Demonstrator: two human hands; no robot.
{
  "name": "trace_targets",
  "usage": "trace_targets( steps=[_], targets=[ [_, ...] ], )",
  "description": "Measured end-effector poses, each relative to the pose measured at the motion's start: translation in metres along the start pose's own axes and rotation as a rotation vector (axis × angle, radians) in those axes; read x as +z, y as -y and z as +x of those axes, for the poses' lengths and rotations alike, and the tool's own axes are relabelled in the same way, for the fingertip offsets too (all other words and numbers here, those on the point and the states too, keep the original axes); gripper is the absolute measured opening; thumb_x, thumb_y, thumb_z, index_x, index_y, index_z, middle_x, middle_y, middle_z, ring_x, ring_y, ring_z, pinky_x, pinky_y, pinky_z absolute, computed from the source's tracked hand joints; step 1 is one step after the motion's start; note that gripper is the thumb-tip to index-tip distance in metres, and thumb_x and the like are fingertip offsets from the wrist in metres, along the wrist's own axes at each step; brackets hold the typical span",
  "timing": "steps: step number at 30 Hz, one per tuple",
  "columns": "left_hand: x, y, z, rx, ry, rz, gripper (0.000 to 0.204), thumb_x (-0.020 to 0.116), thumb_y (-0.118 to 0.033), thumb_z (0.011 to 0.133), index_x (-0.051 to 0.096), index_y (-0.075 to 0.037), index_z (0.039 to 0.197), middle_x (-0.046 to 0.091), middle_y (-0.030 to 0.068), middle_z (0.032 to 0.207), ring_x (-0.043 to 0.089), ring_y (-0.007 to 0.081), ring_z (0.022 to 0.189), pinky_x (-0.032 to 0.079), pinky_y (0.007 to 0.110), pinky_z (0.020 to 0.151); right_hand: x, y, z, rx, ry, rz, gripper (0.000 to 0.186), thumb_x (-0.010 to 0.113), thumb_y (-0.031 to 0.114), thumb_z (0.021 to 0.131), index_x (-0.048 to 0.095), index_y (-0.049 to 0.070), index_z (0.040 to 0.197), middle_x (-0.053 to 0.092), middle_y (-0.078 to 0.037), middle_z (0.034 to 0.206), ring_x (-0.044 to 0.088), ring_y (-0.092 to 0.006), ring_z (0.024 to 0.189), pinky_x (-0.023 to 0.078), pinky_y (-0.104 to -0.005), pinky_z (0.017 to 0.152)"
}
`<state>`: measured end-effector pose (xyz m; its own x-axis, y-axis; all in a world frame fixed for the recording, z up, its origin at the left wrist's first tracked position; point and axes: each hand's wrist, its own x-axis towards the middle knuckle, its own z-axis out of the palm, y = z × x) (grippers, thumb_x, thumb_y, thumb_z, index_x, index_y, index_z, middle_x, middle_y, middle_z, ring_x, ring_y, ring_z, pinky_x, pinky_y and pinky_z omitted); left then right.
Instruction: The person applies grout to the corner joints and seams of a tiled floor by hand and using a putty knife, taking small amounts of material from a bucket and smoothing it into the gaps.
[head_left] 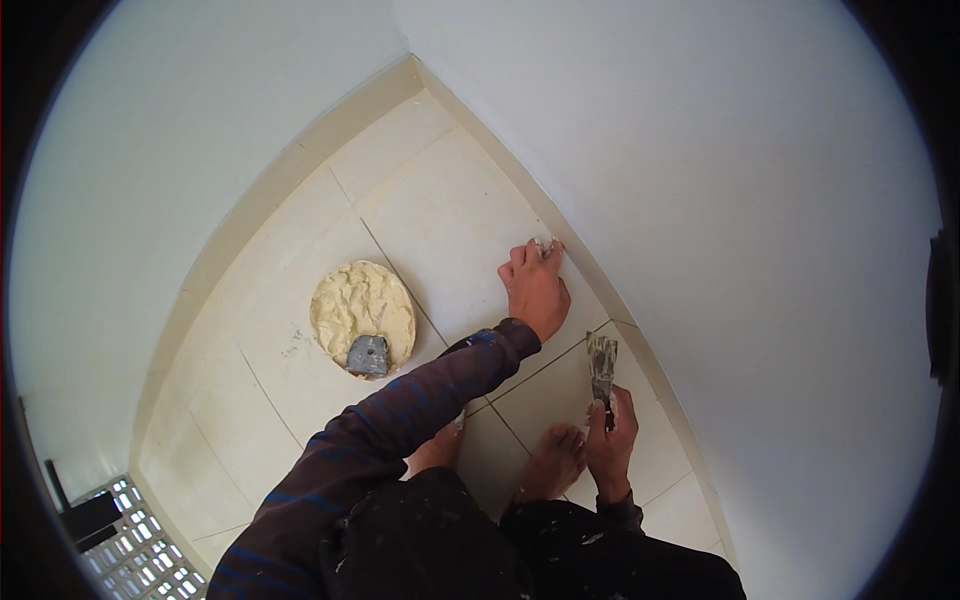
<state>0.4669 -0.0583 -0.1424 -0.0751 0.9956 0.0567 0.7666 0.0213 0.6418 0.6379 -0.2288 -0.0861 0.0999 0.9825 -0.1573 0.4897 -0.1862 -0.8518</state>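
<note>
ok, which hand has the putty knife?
The right hand: nearer the body, gripping the putty knife with its blade pointing away. The left hand reaches farther out, its fingertips by the skirting.

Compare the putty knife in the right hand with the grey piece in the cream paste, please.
Shape: the putty knife is long and narrow; the grey piece is short and squarish, with a small dark spot.
Position: the putty knife is held in the right hand; the grey piece rests in the cream paste, untouched by the hands.
Shared: both look greyish.
</note>
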Motion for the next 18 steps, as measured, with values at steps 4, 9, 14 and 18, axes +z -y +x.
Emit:
trace_targets(
  steps=[4,9,14,18],
  targets=[
    [-0.031,0.0,-0.026,-0.099,0.195,-0.19,0.052,0.054,0.003,0.079,0.063,-0.003,0.13,0.057,0.0188,0.117,0.049,0.0333,0.111,0.037,0.046,0.093,-0.011,0.01,0.007,0.083,0.035,-0.003,0.027,0.053,0.005,0.098,0.06,-0.004,0.123,0.063,-0.012,0.1,0.065,-0.0206,0.086,0.054,-0.0344,0.077],
    [-0.071,0.029,-0.053,-0.135,-0.018,-0.423,0.047,0.05,0.003,0.084,0.061,-0.001,0.129,0.057,0.0194,0.114,0.052,0.035,0.105,0.045,0.042,0.09,0.017,0.053,0.076,-0.315,0.135,-0.293,0.039,0.053,-0.003,0.094,0.057,-0.005,0.133,0.061,-0.018,0.123,0.063,-0.0377,0.11,0.052,-0.0413,0.091],
    [-0.104,0.047,-0.05,-0.275,-0.039,-0.484,0.045,0.052,0.0,0.088,0.059,-0.001,0.132,0.056,0.0182,0.115,0.056,0.0297,0.101,0.05,0.035,0.08,0.078,0.052,0.135,-0.436,0.01,-0.53,0.038,0.05,-0.004,0.095,0.058,-0.004,0.132,0.06,-0.017,0.126,0.063,-0.0379,0.11,0.053,-0.0433,0.092],
    [-0.116,0.059,-0.033,-0.279,-0.061,-0.519,0.045,0.053,-0.002,0.089,0.058,-0.001,0.134,0.057,0.0181,0.117,0.057,0.0279,0.101,0.051,0.033,0.078,0.092,0.05,0.134,-0.399,0.064,-0.466,0.037,0.049,0.0,0.096,0.057,-0.003,0.132,0.061,-0.017,0.123,0.063,-0.0365,0.11,0.054,-0.0439,0.089]
  ],
)
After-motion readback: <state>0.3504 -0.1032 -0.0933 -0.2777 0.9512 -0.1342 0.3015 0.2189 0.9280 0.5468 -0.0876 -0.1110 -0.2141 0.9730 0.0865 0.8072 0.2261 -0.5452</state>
